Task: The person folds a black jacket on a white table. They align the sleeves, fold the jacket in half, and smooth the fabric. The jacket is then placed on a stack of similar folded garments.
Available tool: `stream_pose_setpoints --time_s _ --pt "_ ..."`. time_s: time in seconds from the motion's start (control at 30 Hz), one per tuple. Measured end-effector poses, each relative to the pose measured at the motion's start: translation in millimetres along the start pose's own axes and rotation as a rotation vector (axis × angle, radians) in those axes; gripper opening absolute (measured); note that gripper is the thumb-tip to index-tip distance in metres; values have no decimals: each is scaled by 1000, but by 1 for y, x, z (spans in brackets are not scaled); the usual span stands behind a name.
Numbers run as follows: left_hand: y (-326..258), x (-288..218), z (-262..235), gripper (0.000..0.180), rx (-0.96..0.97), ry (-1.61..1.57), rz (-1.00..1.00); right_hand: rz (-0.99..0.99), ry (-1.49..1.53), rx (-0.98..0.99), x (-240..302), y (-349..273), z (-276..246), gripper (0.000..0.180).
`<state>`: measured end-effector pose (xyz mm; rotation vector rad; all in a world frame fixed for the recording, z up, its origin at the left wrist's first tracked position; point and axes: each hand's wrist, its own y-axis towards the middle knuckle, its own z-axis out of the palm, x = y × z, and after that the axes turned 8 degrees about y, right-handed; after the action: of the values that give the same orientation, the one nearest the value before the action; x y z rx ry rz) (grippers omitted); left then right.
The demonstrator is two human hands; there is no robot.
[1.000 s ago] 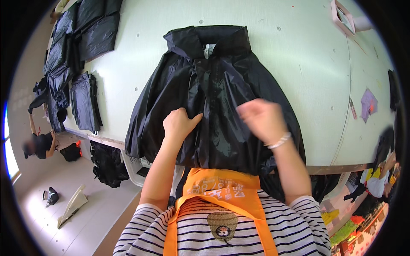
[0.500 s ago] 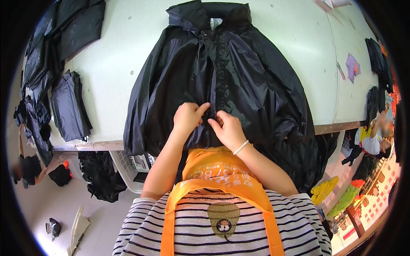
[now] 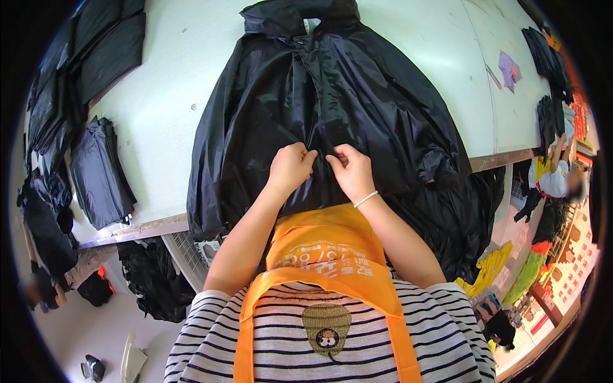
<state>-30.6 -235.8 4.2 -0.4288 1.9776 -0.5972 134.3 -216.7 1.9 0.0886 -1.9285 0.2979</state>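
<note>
A black, shiny jacket (image 3: 255, 108) lies front side up before me, its collar at the far end and its hem hanging toward my orange apron. My left hand (image 3: 292, 167) is closed in a pinch on the fabric just left of the front opening, low on the jacket. On the other side of the opening, my right hand (image 3: 353, 171), with a beaded bracelet at the wrist, pinches the facing edge. A small gap separates the two hands. What lies under the fingertips is hidden.
The jacket rests on a pale table (image 3: 166, 127). Folded black garments (image 3: 102, 172) are piled at its left. Black fabric (image 3: 153, 281) and a white plastic crate (image 3: 184, 255) sit below the edge. A purple scrap (image 3: 509, 70) lies far right. People work at both sides.
My hands have drawn slightly apart, the right one rightward and a little away from me, each still pinching the jacket front. The whole view has also turned slightly.
</note>
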Motion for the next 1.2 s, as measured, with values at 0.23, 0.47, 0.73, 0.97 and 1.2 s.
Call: stream_pose_setpoints --time_s 0.23,0.47,0.73,0.97,1.2 --pt "-12 -4 -12 29 204 -338 119 -198 -56 -30 21 -14 4 8" --pt "-23 -14 -2 25 57 -429 109 -133 33 -3 43 -20 -2 13" --pt "-37 -22 5 21 -219 -211 275 -219 15 -37 38 -16 0 10" --pt "-69 31 26 59 -688 399 233 -215 -13 45 31 -9 1 12" --pt "-77 53 12 69 -667 697 17 -88 22 206 25 0 -11 15"
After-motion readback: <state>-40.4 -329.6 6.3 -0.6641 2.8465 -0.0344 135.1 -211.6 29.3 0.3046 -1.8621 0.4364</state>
